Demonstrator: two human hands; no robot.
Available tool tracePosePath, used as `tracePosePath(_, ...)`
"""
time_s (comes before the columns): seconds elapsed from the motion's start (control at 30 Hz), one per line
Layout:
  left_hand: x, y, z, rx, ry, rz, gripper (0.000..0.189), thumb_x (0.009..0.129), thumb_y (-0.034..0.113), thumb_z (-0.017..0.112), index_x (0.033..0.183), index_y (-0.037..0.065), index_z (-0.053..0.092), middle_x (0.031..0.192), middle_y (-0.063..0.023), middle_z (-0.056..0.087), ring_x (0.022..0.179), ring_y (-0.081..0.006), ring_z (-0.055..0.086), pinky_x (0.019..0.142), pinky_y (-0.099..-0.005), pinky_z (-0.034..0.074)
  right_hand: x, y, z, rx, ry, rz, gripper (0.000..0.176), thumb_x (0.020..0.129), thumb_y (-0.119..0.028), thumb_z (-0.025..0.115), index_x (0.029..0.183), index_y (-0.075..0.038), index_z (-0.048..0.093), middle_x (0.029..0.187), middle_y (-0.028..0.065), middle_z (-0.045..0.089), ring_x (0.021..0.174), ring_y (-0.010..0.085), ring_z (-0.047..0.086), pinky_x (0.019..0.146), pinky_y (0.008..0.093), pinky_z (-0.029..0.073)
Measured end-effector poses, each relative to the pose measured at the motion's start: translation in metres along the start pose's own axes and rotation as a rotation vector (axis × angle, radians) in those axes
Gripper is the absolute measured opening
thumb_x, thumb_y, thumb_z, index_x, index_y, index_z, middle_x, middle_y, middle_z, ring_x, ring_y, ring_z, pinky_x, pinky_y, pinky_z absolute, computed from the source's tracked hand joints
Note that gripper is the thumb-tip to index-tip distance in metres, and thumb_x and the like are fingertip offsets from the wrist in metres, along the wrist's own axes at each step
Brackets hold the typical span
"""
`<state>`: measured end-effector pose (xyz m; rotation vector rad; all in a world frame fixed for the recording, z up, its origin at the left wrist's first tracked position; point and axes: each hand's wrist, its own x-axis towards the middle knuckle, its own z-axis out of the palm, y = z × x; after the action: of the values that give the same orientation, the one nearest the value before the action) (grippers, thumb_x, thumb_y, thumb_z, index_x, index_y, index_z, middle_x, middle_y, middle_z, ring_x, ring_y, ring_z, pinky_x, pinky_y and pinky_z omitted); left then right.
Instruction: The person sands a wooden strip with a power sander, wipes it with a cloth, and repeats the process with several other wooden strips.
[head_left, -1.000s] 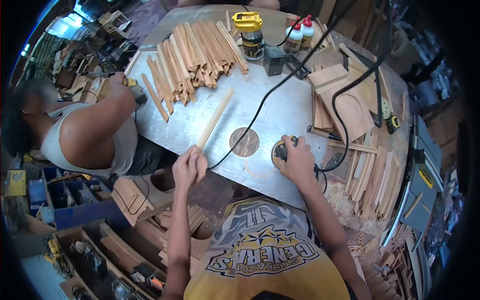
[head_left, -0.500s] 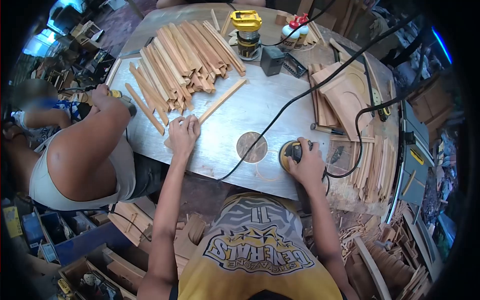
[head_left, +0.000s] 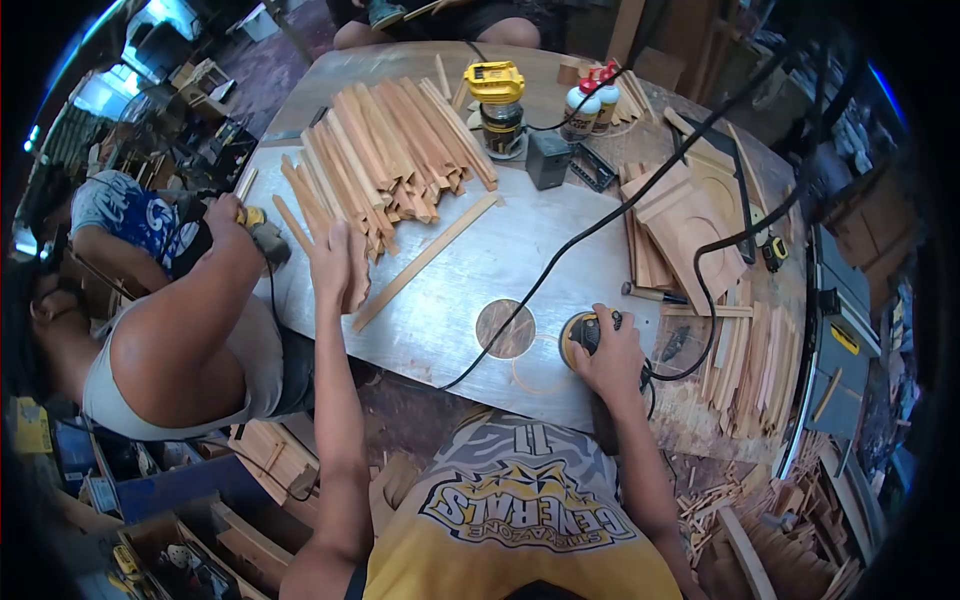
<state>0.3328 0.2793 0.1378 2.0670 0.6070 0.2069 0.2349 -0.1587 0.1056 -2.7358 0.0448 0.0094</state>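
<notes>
My left hand [head_left: 332,258] is at the near edge of a big pile of wooden strips [head_left: 385,150] and grips a short reddish strip [head_left: 358,288] that lies along the palm. A long pale strip [head_left: 425,260] lies loose on the metal-topped table [head_left: 560,230], slanting away just right of that hand. My right hand [head_left: 612,358] is closed over a yellow and black sander [head_left: 580,330] near the table's front edge. The sander's black cord [head_left: 560,260] runs across the table. A round hole [head_left: 505,328] in the top sits just left of the sander.
A co-worker at the left leans on the table with a hand on a yellow power tool [head_left: 258,225]. At the back stand a yellow router [head_left: 497,95], two glue bottles [head_left: 590,105] and a black box [head_left: 548,157]. Wood panels [head_left: 695,225], strips [head_left: 750,360] and a tape measure [head_left: 779,250] lie at the right.
My left hand laid the long strip on the table, let it go and moved left to the pile, onto a short strip. The right hand stays on the sander.
</notes>
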Motion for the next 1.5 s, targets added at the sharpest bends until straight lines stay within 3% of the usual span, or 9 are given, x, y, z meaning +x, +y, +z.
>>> tracePosePath(0.1, -0.015, -0.009, 0.018, -0.273, -0.282, 0.116, 0.03, 0.107, 0.034, 0.059, 0.108, 0.004, 0.061, 0.077, -0.0079, 0.064, 0.059, -0.0142, 0.065, 0.052, -0.0269, 0.054, 0.004, 0.003, -0.006, 0.012, 0.01, 0.018, 0.07, 0.075, -0.028, 0.084, 0.139, -0.019, 0.057, 0.118, 0.0205, 0.052, 0.099, 0.0428, 0.061, 0.079, 0.0527, 0.056)
tracePosePath(0.27, -0.029, -0.028, 0.038, -0.013, -0.153, 0.156, 0.041, 0.111, 0.033, 0.05, 0.117, -0.003, 0.068, 0.1, -0.0142, 0.073, 0.097, -0.0245, 0.067, 0.089, -0.0356, 0.051, 0.005, 0.01, -0.01, -0.021, -0.05, 0.034, 0.072, 0.074, -0.025, 0.085, 0.14, -0.02, 0.055, 0.119, 0.0202, 0.051, 0.098, 0.0421, 0.062, 0.074, 0.0521, 0.056)
tracePosePath(0.7, -0.082, 0.014, 0.084, 0.093, -0.034, 0.218, 0.044, 0.112, 0.036, 0.047, 0.115, -0.003, 0.067, 0.099, -0.023, 0.072, 0.092, -0.0292, 0.069, 0.085, -0.0393, 0.052, -0.003, 0.022, -0.008, 0.011, -0.014, -0.007, 0.071, 0.073, -0.025, 0.086, 0.137, -0.019, 0.057, 0.115, 0.0189, 0.051, 0.096, 0.0408, 0.06, 0.076, 0.0513, 0.054)
tracePosePath(0.87, -0.08, 0.017, 0.129, 0.221, -0.108, 0.291, 0.035, 0.111, 0.03, 0.045, 0.119, 0.001, 0.064, 0.104, -0.0305, 0.071, 0.101, -0.05, 0.068, 0.087, -0.052, 0.052, -0.007, 0.019, -0.006, 0.01, -0.041, -0.049, 0.071, 0.072, -0.024, 0.087, 0.136, -0.02, 0.058, 0.115, 0.0184, 0.051, 0.097, 0.0408, 0.06, 0.077, 0.0513, 0.054)
tracePosePath(1.07, -0.057, 0.054, 0.139, 0.151, -0.021, 0.259, 0.034, 0.107, 0.019, 0.049, 0.134, 0.006, 0.064, 0.126, -0.0263, 0.068, 0.117, -0.0451, 0.066, 0.099, -0.0492, 0.05, -0.01, 0.015, -0.01, 0.029, -0.084, -0.049, 0.071, 0.072, -0.023, 0.086, 0.136, -0.019, 0.058, 0.116, 0.0178, 0.052, 0.098, 0.0403, 0.06, 0.079, 0.0512, 0.055)
tracePosePath(1.23, 0.003, 0.018, 0.194, 0.06, -0.424, 0.328, 0.043, 0.102, 0.0, 0.046, 0.14, 0.003, 0.063, 0.117, -0.0219, 0.073, 0.107, -0.0332, 0.071, 0.097, -0.0353, 0.054, -0.008, 0.011, -0.006, 0.02, -0.083, 0.012, 0.072, 0.071, -0.024, 0.086, 0.137, -0.017, 0.058, 0.119, 0.0183, 0.053, 0.102, 0.0397, 0.06, 0.08, 0.0515, 0.056)
tracePosePath(1.33, 0.055, 0.006, 0.247, -0.424, -0.574, -0.001, 0.028, 0.103, 0.007, 0.051, 0.123, 0.001, 0.07, 0.098, -0.0186, 0.073, 0.09, -0.0284, 0.073, 0.084, -0.0369, 0.059, -0.01, 0.009, -0.009, 0.021, -0.077, 0.016, 0.072, 0.071, -0.026, 0.086, 0.137, -0.018, 0.058, 0.12, 0.0177, 0.054, 0.103, 0.0395, 0.06, 0.08, 0.0514, 0.057)
tracePosePath(1.4, 0.095, -0.002, 0.272, -1.12, -1.052, -0.604, 0.026, 0.103, 0.022, 0.058, 0.093, 0.001, 0.068, 0.085, -0.0166, 0.07, 0.07, -0.0308, 0.069, 0.065, -0.0448, 0.06, -0.011, 0.008, -0.01, 0.005, -0.072, 0.029, 0.069, 0.072, -0.026, 0.085, 0.136, -0.018, 0.058, 0.119, 0.0167, 0.053, 0.103, 0.0385, 0.06, 0.076, 0.0497, 0.058)
tracePosePath(1.5, 0.089, 0.021, 0.31, -1.06, -0.672, -0.554, 0.034, 0.107, 0.032, 0.046, 0.086, 0.009, 0.059, 0.067, -0.012, 0.059, 0.056, -0.03, 0.06, 0.05, -0.0502, 0.053, -0.012, 0.008, -0.007, -0.004, -0.055, 0.025, 0.066, 0.074, -0.026, 0.085, 0.134, -0.02, 0.058, 0.118, 0.0156, 0.052, 0.104, 0.0373, 0.059, 0.072, 0.0475, 0.059)
